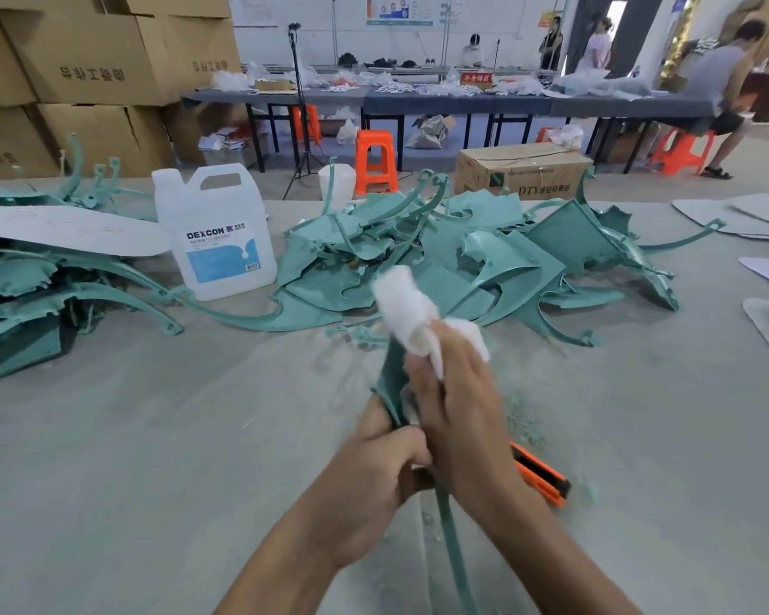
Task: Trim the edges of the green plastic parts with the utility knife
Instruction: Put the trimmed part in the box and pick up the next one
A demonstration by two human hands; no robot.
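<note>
My left hand (376,472) grips a green plastic part (391,383) held upright over the table; its thin curved arm runs down past my wrists. My right hand (456,397) holds a wad of white cloth (411,310) against that part's upper edge. The orange utility knife (540,474) lies on the table just right of my right wrist, in nobody's grip. A big heap of green parts (485,259) lies behind my hands, and a second heap of green parts (23,295) lies at the left.
A white DEXCON jug (216,233) stands left of the middle heap. Green shavings (522,421) lie scattered by the knife. White sheets (58,228) lie on the left pile and at the right edge. Cardboard boxes, orange stools, benches and people fill the background.
</note>
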